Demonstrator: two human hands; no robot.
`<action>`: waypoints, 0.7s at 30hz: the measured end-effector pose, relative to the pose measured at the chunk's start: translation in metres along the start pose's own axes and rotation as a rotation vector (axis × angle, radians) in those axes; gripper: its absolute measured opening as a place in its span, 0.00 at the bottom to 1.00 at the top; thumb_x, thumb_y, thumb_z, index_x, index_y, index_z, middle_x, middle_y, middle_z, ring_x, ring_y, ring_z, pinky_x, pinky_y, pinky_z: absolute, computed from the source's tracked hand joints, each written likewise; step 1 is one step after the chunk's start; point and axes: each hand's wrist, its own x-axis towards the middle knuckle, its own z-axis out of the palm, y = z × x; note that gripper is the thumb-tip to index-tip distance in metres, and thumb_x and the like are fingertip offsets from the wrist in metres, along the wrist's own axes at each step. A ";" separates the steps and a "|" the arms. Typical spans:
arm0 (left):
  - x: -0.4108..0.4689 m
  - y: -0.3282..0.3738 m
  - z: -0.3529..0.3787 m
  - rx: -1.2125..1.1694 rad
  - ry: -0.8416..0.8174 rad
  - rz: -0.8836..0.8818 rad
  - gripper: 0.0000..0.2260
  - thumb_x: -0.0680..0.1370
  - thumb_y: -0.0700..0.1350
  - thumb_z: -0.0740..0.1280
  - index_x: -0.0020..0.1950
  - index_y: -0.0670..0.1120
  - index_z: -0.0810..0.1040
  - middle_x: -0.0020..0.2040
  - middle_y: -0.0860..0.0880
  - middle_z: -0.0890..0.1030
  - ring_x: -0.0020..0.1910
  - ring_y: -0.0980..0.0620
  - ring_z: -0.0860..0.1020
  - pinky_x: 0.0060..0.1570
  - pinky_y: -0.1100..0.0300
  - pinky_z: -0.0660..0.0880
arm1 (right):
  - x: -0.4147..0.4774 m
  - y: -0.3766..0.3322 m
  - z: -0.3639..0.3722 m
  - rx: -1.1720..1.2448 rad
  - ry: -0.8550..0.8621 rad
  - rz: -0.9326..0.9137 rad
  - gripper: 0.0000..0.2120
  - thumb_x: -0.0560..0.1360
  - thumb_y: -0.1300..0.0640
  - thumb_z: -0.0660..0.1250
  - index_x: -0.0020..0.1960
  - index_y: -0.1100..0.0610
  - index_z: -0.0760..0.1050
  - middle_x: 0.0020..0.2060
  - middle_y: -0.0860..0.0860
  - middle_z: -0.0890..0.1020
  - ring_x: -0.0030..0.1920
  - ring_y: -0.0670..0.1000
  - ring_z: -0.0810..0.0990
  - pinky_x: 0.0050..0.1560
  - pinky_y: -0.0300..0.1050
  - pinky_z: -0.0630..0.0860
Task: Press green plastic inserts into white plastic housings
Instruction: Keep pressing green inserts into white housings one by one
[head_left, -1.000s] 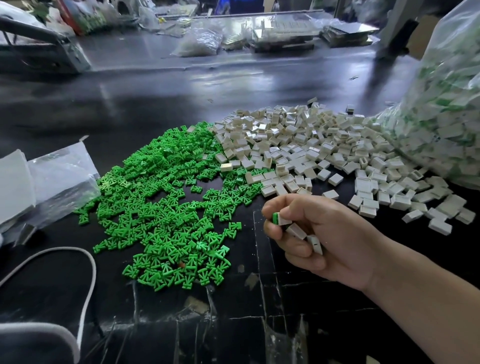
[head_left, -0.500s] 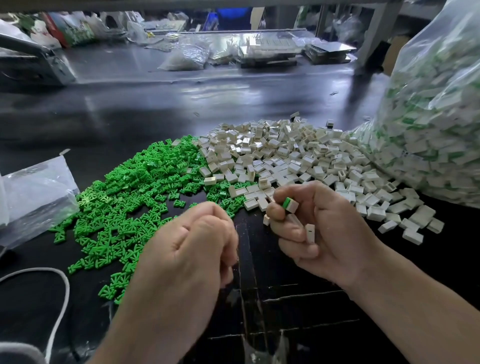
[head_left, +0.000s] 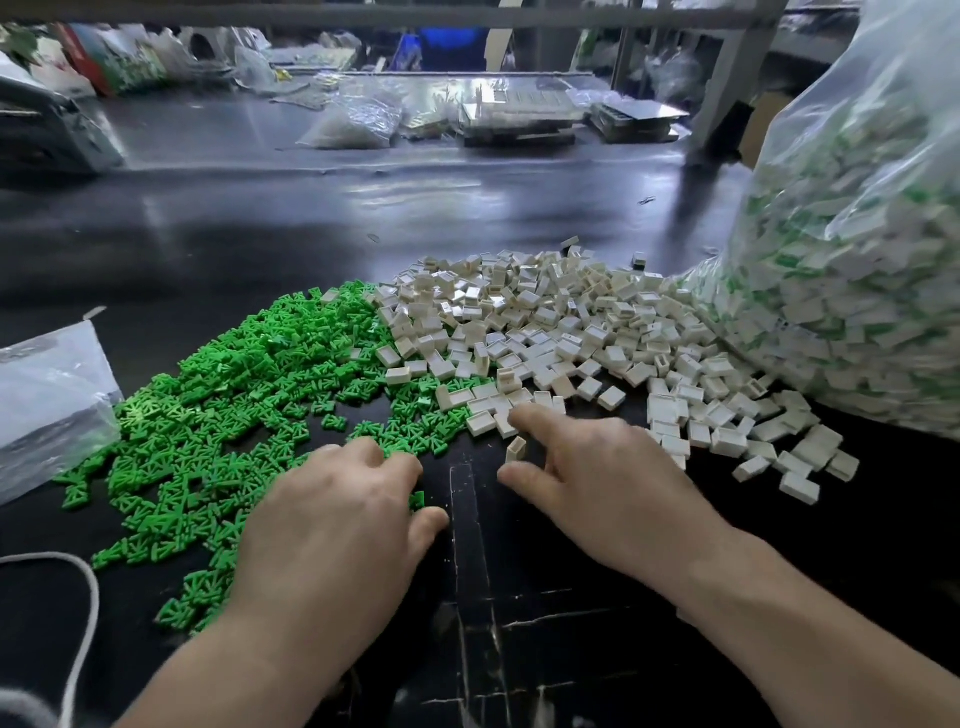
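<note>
A pile of green inserts covers the black table on the left. It meets a pile of white housings on the right. My left hand lies palm down on the near edge of the green pile, fingertips touching the inserts, thumb apart with one green insert beside it. My right hand is palm down at the near edge of the white pile, blurred. Its index finger touches the housings, and one white housing stands on end between that finger and the thumb. The palms are hidden.
A big clear bag full of white-and-green parts bulges at the right. A flat plastic bag lies at the left, a white cable at the near left. Bags and trays sit at the far edge.
Both hands have dropped from fists held in front of me onto the piles, left to the green inserts, right to the white housings. The green-tipped housing my right hand held is out of sight.
</note>
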 end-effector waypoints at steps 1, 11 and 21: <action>0.000 0.001 0.001 0.006 -0.002 0.018 0.20 0.74 0.66 0.57 0.56 0.58 0.78 0.47 0.58 0.78 0.48 0.55 0.77 0.43 0.59 0.75 | 0.001 -0.003 0.002 -0.056 -0.027 0.005 0.17 0.79 0.40 0.63 0.65 0.44 0.71 0.40 0.40 0.79 0.47 0.49 0.81 0.46 0.46 0.78; 0.000 -0.006 0.005 -0.125 0.102 0.157 0.04 0.72 0.49 0.69 0.39 0.51 0.77 0.35 0.54 0.75 0.35 0.51 0.74 0.34 0.55 0.75 | 0.003 -0.002 0.001 0.197 -0.011 0.084 0.10 0.78 0.42 0.66 0.45 0.48 0.76 0.35 0.44 0.80 0.35 0.42 0.77 0.37 0.35 0.70; 0.000 0.003 0.000 -1.340 0.001 -0.144 0.07 0.74 0.47 0.70 0.48 0.58 0.81 0.38 0.51 0.83 0.36 0.56 0.82 0.35 0.67 0.77 | -0.004 -0.013 -0.007 1.270 -0.326 0.258 0.04 0.73 0.52 0.75 0.43 0.50 0.81 0.30 0.52 0.77 0.21 0.47 0.64 0.19 0.35 0.58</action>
